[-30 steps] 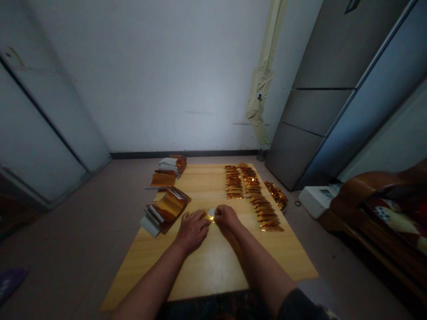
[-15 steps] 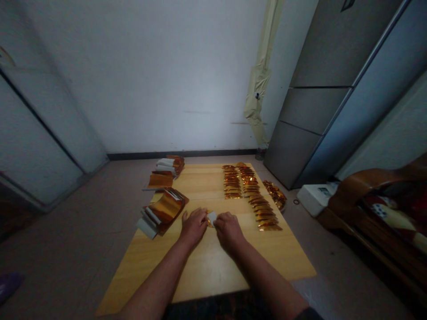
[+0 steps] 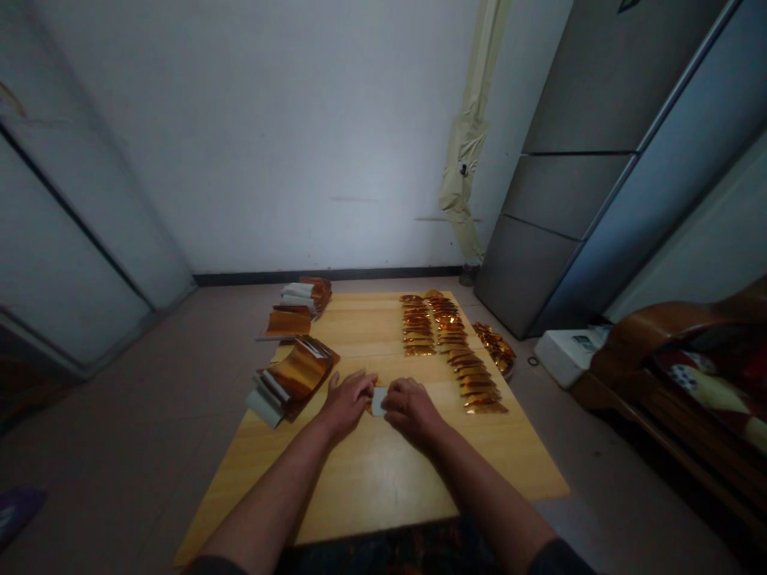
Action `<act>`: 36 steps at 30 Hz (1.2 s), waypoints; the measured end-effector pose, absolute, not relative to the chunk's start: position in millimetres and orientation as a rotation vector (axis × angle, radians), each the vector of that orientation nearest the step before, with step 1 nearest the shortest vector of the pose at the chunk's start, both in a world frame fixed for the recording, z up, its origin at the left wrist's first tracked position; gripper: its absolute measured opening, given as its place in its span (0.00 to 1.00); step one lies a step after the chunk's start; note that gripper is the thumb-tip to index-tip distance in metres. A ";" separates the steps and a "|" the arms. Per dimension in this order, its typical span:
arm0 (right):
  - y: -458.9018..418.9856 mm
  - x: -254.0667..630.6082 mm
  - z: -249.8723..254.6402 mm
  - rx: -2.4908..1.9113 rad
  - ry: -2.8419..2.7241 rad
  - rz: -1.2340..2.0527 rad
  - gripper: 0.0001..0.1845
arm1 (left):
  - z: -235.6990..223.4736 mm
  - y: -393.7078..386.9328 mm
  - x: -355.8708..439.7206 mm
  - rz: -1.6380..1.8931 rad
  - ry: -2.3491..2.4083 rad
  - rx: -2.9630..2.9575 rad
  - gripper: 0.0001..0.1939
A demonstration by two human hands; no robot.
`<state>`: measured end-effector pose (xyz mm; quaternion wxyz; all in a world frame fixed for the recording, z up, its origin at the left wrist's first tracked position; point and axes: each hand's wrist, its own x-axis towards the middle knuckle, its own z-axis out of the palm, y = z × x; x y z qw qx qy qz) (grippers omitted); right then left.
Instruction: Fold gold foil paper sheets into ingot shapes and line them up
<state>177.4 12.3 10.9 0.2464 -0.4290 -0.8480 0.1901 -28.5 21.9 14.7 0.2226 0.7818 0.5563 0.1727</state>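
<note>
My left grip (image 3: 348,406) and right grip (image 3: 411,411) sit close together on the wooden table (image 3: 359,479), both curled inward with the fingers bent down. Between them lies one small white slip (image 3: 377,402), with a sliver of gold foil (image 3: 367,406) showing at its left edge. My fingers reach it from both sides, but I can't tell whether either grip truly pinches it or only presses on it. I judge the main risk to be right here: foil this thin could crease or tear under too much pressure, and uneven pressure could make the slip skid out from between my fingers. Just past my left grip, a bundle of gold packets (image 3: 293,375) with white ends lies close enough that a wide sweep of that hand could knock it askew. Just past my right grip, a long row of overlapping gold pieces (image 3: 476,383) runs near, and a careless slide could scatter it. Farther from both grips I count three stacks in all on the left, including that bundle, with a flat gold pile (image 3: 288,322) and a white-ended pile (image 3: 308,295) beyond it. On the right I count two rows, the second a short row (image 3: 418,326), plus one heap of gold pieces (image 3: 494,351) off the table's far corner, though the pieces overlap too much to count singly
</note>
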 end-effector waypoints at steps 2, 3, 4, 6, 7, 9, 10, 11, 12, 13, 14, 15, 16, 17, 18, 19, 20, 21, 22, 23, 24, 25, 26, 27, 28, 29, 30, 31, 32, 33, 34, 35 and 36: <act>13.4 176.0 9.8 -1.168 -2.319 0.515 0.06 | 13.7 21.9 -28.2 0.480 1.544 2.156 0.20; 14.1 175.0 9.1 -1.171 -2.325 0.506 0.06 | 13.1 22.3 -28.2 0.478 1.551 2.152 0.23; 15.0 174.0 8.3 -1.171 -2.335 0.496 0.06 | 12.4 22.8 -28.3 0.477 1.559 2.148 0.26; 17.2 172.3 6.5 -1.169 -2.358 0.467 0.06 | 11.0 24.0 -28.7 0.473 1.569 2.148 0.28; 18.3 171.5 5.6 -1.168 -2.364 0.451 0.06 | 10.4 24.5 -28.9 0.470 1.571 2.154 0.28; 20.1 170.3 4.5 -1.154 -2.361 0.436 0.05 | 10.0 24.9 -29.1 0.455 1.569 2.178 0.23; 20.4 169.6 4.6 -1.133 -2.353 0.447 0.05 | 10.1 24.9 -29.1 0.443 1.567 2.191 0.22; 20.3 168.9 5.1 -1.102 -2.341 0.475 0.05 | 10.6 24.6 -29.0 0.429 1.564 2.202 0.22; 19.9 168.0 6.1 -1.061 -2.321 0.522 0.06 | 11.4 24.2 -28.9 0.415 1.564 2.209 0.23; 19.1 166.8 7.5 -1.018 -2.295 0.582 0.07 | 12.4 23.6 -28.7 0.405 1.567 2.212 0.24; 18.2 165.5 9.2 -0.978 -2.265 0.645 0.09 | 13.6 22.9 -28.5 0.396 1.571 2.212 0.27; 17.3 164.1 10.9 -0.947 -2.234 0.702 0.10 | 14.8 22.2 -28.3 0.392 1.576 2.212 0.28; 16.5 162.6 12.6 -0.927 -2.207 0.748 0.10 | 16.0 21.5 -28.1 0.391 1.578 2.213 0.29; 15.9 161.2 14.0 -0.916 -2.186 0.781 0.11 | 17.1 20.9 -28.0 0.392 1.577 2.215 0.30; 15.7 160.0 15.0 -0.908 -2.170 0.802 0.10 | 18.0 20.3 -27.9 0.395 1.573 2.217 0.30; 15.7 159.1 15.4 -0.902 -2.153 0.814 0.11 | 18.8 19.9 -27.9 0.397 1.568 2.218 0.29; 16.1 158.7 15.3 -0.895 -2.132 0.819 0.12 | 19.3 19.5 -27.9 0.402 1.565 2.218 0.29; 16.8 158.6 14.6 -0.882 -2.110 0.824 0.13 | 19.7 19.2 -28.0 0.407 1.561 2.219 0.28; 17.8 158.9 13.5 -0.868 -2.090 0.828 0.15 | 20.0 19.0 -28.1 0.413 1.557 2.220 0.27; 18.9 159.5 12.3 -0.855 -2.075 0.836 0.16 | 20.1 18.8 -28.2 0.416 1.552 2.220 0.25; 20.2 160.3 11.0 -0.843 -2.067 0.850 0.16 | 20.3 18.6 -28.4 0.418 1.548 2.221 0.23; 21.7 161.2 10.0 -0.837 -2.065 0.872 0.14 | 20.3 18.4 -28.5 0.419 1.543 2.223 0.21; 23.2 162.2 9.3 -0.838 -2.062 0.895 0.12 | 20.4 18.3 -28.6 0.420 1.539 2.225 0.19; 24.7 162.9 9.0 -0.850 -2.058 0.914 0.10 | 20.5 18.2 -28.8 0.418 1.537 2.227 0.17; 26.1 163.5 9.3 -0.869 -2.056 0.928 0.07 | 20.6 18.2 -28.9 0.416 1.536 2.228 0.15; 27.4 163.7 9.9 -0.893 -2.059 0.938 0.06 | 20.7 18.2 -29.1 0.412 1.534 2.229 0.13; 28.3 163.5 11.0 -0.922 -2.067 0.944 0.05 | 20.8 18.3 -29.2 0.409 1.533 2.229 0.11; 28.9 162.8 12.4 -0.953 -2.082 0.949 0.04 | 20.9 18.4 -29.4 0.403 1.531 2.228 0.10; 29.1 161.8 13.9 -0.987 -2.098 0.955 0.04 | 21.1 18.6 -29.6 0.398 1.529 2.227 0.09; 29.2 160.5 15.4 -1.026 -2.111 0.958 0.05 | 21.3 18.9 -29.8 0.395 1.527 2.226 0.09; 29.1 159.1 16.8 -1.070 -2.116 0.956 0.05 | 21.6 19.1 -30.0 0.389 1.523 2.226 0.10; 29.2 157.8 18.1 -1.118 -2.115 0.949 0.05 | 22.0 19.4 -30.2 0.383 1.521 2.225 0.11; 29.4 156.7 19.2 -1.161 -2.118 0.943 0.05 | 22.5 19.6 -30.3 0.376 1.522 2.223 0.12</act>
